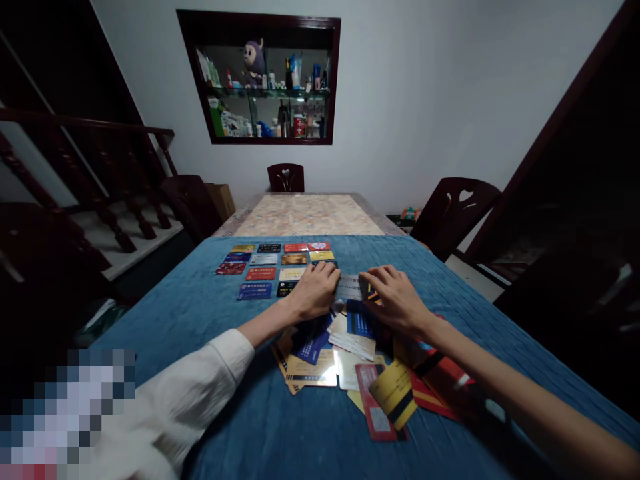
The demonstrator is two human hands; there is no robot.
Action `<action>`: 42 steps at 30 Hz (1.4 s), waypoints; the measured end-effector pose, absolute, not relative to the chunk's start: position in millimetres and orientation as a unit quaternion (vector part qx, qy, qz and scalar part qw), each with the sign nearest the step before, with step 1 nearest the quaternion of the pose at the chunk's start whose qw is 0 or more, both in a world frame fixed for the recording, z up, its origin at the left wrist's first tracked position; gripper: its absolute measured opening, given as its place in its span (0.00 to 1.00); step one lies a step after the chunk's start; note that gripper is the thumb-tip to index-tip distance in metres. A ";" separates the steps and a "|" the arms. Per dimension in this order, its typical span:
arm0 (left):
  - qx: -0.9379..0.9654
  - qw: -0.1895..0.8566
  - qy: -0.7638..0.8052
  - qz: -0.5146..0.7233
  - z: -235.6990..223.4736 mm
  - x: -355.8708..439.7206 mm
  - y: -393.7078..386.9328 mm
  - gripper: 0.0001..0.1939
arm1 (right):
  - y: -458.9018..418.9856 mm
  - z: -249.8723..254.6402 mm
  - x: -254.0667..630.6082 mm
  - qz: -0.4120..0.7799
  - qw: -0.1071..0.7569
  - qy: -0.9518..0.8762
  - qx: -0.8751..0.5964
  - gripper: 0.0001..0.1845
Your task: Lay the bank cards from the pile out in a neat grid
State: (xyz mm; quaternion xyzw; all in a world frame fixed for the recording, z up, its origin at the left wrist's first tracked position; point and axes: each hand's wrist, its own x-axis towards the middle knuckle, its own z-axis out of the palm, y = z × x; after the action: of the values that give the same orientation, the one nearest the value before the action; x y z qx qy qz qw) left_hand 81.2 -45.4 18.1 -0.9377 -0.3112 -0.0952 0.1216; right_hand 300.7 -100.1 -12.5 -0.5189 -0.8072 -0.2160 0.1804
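Note:
My left hand (pixel 315 290) and my right hand (pixel 393 297) meet over a pale grey card (pixel 349 288) on the blue cloth (pixel 210 320). Both hands have fingers curled down onto the card's ends. Beyond the left hand, several cards lie in neat rows (pixel 273 263), in red, blue, gold and black. Under and in front of my wrists lies a loose heap of cards (pixel 350 367), overlapping at odd angles. A yellow card with a black stripe (pixel 395 395) and a red card (pixel 375 403) sit at the near edge of the heap.
The blue cloth covers the near half of a long table; its far half shows a marbled top (pixel 307 215). Dark wooden chairs stand at the far end (pixel 286 177), left (pixel 193 203) and right (pixel 457 213). A wall niche (pixel 265 80) holds bottles and a plush toy.

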 end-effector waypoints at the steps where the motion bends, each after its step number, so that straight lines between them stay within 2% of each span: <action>1: -0.936 0.122 -0.316 -0.094 18.4 77.4 -41.1 0.21 | -95.2 -11.1 296.6 -0.211 0.177 -0.808 -0.521 0.22; 8: -0.924 0.125 -0.352 -0.086 23.3 47.5 -9.5 0.24 | -58.2 2.8 262.6 -0.177 0.146 -0.812 -0.536 0.25; 17: -0.899 0.116 -0.419 -0.047 35.4 4.8 23.3 0.22 | -12.2 23.8 210.0 -0.125 0.105 -0.824 -0.543 0.26; 22: -0.887 0.104 -0.448 -0.032 35.3 -20.8 46.4 0.23 | 11.2 30.1 182.1 -0.109 0.095 -0.832 -0.535 0.20; 42: -0.839 0.080 -0.534 0.063 32.3 -66.2 103.5 0.20 | 88.0 12.6 116.5 -0.029 0.083 -0.839 -0.537 0.19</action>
State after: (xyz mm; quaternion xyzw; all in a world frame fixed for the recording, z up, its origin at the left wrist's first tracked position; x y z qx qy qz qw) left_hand -66.2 103.5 32.3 -0.8391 -0.5343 0.0629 0.0803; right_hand 116.5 88.0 12.6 -0.5368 -0.8391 -0.0295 0.0830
